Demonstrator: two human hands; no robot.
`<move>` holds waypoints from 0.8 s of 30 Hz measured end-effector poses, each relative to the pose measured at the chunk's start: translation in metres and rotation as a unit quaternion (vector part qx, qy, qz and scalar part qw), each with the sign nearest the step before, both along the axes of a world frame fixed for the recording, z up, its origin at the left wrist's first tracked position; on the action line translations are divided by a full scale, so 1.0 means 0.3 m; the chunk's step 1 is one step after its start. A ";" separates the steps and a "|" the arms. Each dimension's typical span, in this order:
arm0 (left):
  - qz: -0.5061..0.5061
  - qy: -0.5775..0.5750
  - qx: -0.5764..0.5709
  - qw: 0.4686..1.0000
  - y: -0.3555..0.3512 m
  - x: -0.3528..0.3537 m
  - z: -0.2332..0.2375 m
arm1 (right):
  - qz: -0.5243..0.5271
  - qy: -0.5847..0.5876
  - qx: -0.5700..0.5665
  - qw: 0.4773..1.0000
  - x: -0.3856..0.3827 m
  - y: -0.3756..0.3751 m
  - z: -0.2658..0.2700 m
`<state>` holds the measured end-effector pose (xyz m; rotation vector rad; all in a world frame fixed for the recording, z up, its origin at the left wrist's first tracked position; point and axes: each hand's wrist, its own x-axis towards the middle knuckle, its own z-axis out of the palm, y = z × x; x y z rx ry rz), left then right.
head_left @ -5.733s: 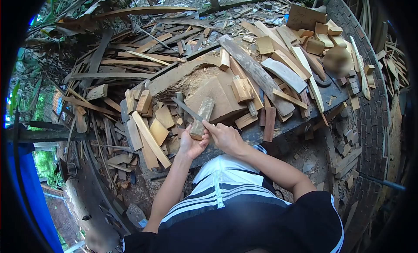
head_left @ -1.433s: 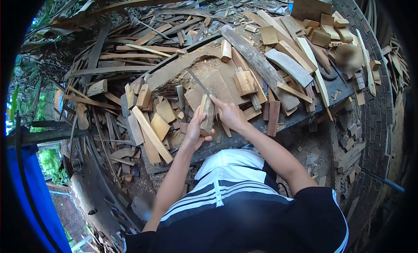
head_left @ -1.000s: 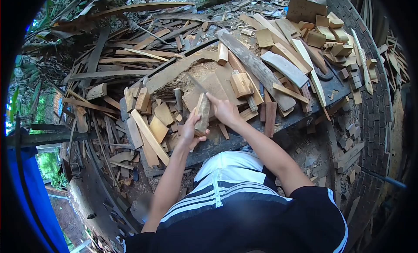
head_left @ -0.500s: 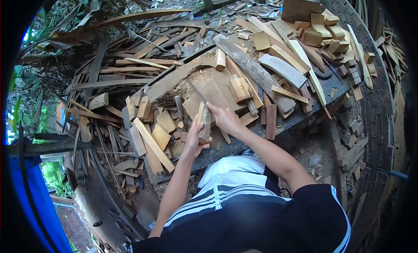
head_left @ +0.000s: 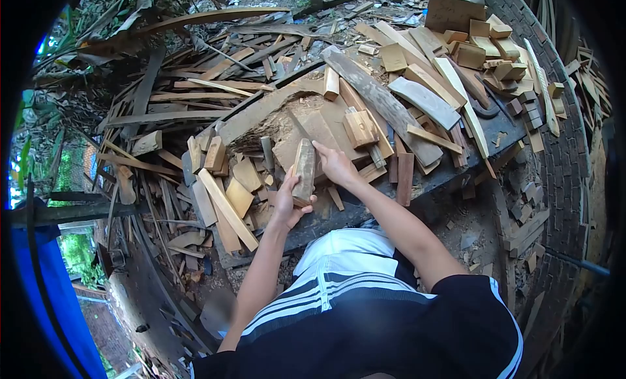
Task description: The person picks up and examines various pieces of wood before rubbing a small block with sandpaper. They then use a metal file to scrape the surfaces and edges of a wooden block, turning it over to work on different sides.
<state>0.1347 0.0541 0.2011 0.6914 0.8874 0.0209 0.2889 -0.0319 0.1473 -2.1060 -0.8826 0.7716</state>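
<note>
Hands point(head_left: 287, 201) gripping wood block point(head_left: 304, 167), tool point(head_left: 300, 124), handle hidden

Wood block point(head_left: 304, 170) — rough, matt, unfinished.

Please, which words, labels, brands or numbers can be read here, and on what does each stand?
None can be read. The wood block in the left hand, the thin blade in the right hand, the wood scraps and the striped shorts show no letters or numbers.
</note>
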 end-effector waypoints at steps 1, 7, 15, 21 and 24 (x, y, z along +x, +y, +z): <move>0.016 -0.031 -0.044 0.998 0.016 0.000 -0.001 | -0.012 0.014 0.000 1.000 0.006 0.025 -0.019; 0.092 -0.037 -0.098 0.990 0.017 -0.004 -0.020 | 0.010 -0.023 0.000 1.000 -0.068 -0.047 0.003; -0.137 0.039 0.751 0.645 0.014 -0.063 -0.158 | -0.007 -0.018 -0.005 1.000 0.036 -0.053 -0.082; -0.224 0.238 0.765 0.555 -0.022 -0.203 -0.097 | -0.078 -0.052 0.063 0.994 0.024 -0.195 -0.118; -0.321 0.261 0.724 0.552 0.001 -0.224 -0.127 | -0.093 -0.040 0.054 0.993 0.034 -0.203 -0.038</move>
